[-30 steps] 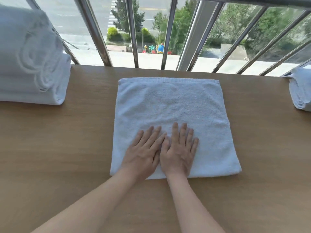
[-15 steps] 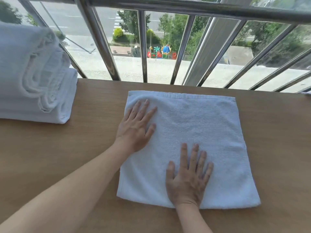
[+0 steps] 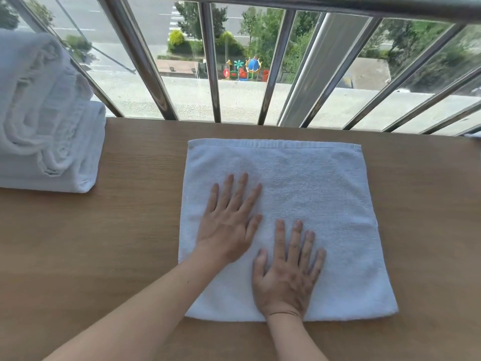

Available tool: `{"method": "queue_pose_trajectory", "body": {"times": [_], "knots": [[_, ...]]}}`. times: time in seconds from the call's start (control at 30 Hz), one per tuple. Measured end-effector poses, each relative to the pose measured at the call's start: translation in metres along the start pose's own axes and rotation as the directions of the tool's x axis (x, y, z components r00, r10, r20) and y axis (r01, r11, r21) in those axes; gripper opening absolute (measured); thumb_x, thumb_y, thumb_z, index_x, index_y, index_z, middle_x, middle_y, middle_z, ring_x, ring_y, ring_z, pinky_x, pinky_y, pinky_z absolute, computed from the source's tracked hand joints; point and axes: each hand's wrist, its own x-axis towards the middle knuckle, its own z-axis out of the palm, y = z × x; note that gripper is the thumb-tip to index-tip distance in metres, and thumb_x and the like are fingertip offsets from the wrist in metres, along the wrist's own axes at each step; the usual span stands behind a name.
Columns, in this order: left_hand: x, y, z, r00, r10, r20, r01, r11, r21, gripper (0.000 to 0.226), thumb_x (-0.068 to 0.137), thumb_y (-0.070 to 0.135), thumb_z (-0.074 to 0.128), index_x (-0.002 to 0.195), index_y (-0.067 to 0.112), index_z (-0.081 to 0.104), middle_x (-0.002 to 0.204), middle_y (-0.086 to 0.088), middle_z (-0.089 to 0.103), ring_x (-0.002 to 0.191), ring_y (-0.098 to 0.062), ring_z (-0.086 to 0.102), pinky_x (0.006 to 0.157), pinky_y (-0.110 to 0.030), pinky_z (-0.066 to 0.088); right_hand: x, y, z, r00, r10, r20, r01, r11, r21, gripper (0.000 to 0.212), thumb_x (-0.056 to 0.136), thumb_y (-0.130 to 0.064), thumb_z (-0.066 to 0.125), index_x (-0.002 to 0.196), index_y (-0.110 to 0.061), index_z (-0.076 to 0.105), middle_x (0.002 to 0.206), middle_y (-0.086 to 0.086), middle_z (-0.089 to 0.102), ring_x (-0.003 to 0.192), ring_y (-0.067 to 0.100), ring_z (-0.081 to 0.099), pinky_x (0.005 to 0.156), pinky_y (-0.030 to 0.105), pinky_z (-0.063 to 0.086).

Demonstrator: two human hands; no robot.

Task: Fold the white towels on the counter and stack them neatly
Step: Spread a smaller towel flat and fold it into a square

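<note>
Forearms, bare, cross the near edge of the light brown wood-grain counter [image 3: 104, 243], and we see both hands lying flat on the white square terry towel [image 3: 325, 191] spread at its middle. Nearest to us is the right hand [image 3: 286, 277]: palm down, fingers straight and slightly spread, its heel at the towel's near hem, grasping nothing. Just beyond it and to the left, the left hand [image 3: 229, 225] presses the cloth in the same manner, released, its fingers fanned toward the far right. Its thumb lies close to the right index finger, though we cannot tell whether they touch. The towel lies smooth, a banded hem running along its far edge, which stops short of the counter's back edge; we cannot tell how many layers it has. Farther off at the left, well apart from it, stands a stack of folded white towels [image 3: 46, 142], a thick one at the bottom and a looser bundle on top. Behind the counter rise the polished steel railing bars [image 3: 213, 74], and through them, far below, we see a colourful playground [image 3: 247, 70] among green trees
</note>
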Motion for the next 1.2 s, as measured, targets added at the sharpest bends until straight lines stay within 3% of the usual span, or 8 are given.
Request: {"method": "queue_pose_trajectory", "body": {"times": [0.2,0.4,0.53,0.67,0.87,0.97,1.07,1.2], "knots": [[0.051,-0.016,-0.007,0.996,-0.092,-0.01,0.092,0.994,0.063,0.065,0.098,0.061,0.011,0.159,0.041,-0.003,0.169,0.006,-0.009,0.155,-0.022,-0.013,0.123,-0.05,-0.008,-0.001,0.001,0.002,1.0,-0.005,0.008,0.005,1.0,-0.017,0.07,0.09,-0.046,0.039,0.157,-0.026,0.033,0.167,0.006,0.02,0.153,0.034,0.019,0.119,0.063,0.017],[0.095,-0.029,-0.029,0.983,-0.182,0.001,0.182,0.983,0.038,0.063,0.104,0.054,0.012,0.161,0.031,-0.003,0.169,-0.002,-0.012,0.153,-0.024,-0.018,0.124,-0.044,-0.012,-0.002,0.001,-0.001,1.0,0.007,0.022,-0.007,1.0,-0.011,0.069,0.091,-0.047,0.037,0.157,-0.027,0.031,0.167,0.005,0.018,0.154,0.032,0.017,0.12,0.061,0.016],[0.044,-0.005,-0.018,0.998,0.01,-0.056,-0.011,1.0,-0.015,0.06,0.105,0.051,0.017,0.161,0.033,0.005,0.169,0.0,-0.008,0.154,-0.021,-0.015,0.124,-0.042,-0.012,-0.001,0.0,0.0,1.0,0.009,0.02,-0.009,1.0,-0.012,0.069,0.09,-0.046,0.038,0.156,-0.026,0.034,0.167,0.005,0.019,0.154,0.032,0.017,0.12,0.061,0.016],[-0.005,-0.012,0.0,0.99,-0.139,-0.004,0.139,0.988,0.065,0.065,0.099,0.059,0.01,0.159,0.038,-0.006,0.167,0.007,-0.017,0.154,-0.02,-0.017,0.124,-0.043,-0.011,-0.001,0.001,0.001,0.999,0.012,0.03,-0.012,1.0,-0.007,0.069,0.09,-0.046,0.037,0.156,-0.027,0.033,0.167,0.005,0.02,0.154,0.031,0.017,0.121,0.06,0.016],[-0.004,-0.014,-0.006,0.984,-0.179,-0.02,0.179,0.984,0.004,0.063,0.102,0.051,0.012,0.161,0.031,0.0,0.168,0.002,-0.013,0.154,-0.019,-0.018,0.123,-0.039,-0.015,-0.002,0.0,0.0,0.996,0.035,0.077,-0.035,0.999,0.006,0.065,0.095,-0.046,0.028,0.159,-0.033,0.023,0.168,0.001,0.01,0.156,0.027,0.007,0.124,0.055,0.005],[-0.049,0.011,0.005,0.99,-0.141,0.001,0.141,0.988,-0.063,0.06,0.105,0.046,0.015,0.161,0.027,0.004,0.168,0.0,-0.011,0.154,-0.02,-0.017,0.123,-0.038,-0.014,-0.003,-0.001,-0.001,0.995,0.049,0.084,-0.051,0.998,0.022,0.062,0.097,-0.043,0.022,0.159,-0.035,0.021,0.169,-0.001,0.007,0.156,0.025,0.003,0.124,0.053,0.001],[-0.105,0.022,0.022,0.996,-0.08,0.027,0.08,0.997,0.007,0.059,0.104,0.045,0.02,0.16,0.032,0.008,0.168,0.002,-0.006,0.155,-0.021,-0.008,0.124,-0.042,-0.007,-0.003,0.0,-0.002,0.995,0.051,0.089,-0.055,0.998,0.036,0.061,0.098,-0.041,0.022,0.159,-0.034,0.02,0.169,-0.001,0.008,0.156,0.024,0.002,0.124,0.052,-0.001],[-0.124,0.003,0.018,0.996,-0.082,0.046,0.078,0.994,0.081,0.06,0.103,0.052,0.011,0.16,0.038,-0.003,0.168,0.007,-0.013,0.153,-0.015,-0.018,0.124,-0.041,-0.009,-0.004,0.002,-0.004,0.992,0.042,0.122,-0.047,0.998,0.037,0.062,0.099,-0.041,0.022,0.16,-0.036,0.014,0.169,-0.003,0.002,0.156,0.022,-0.003,0.123,0.05,-0.009]]}}
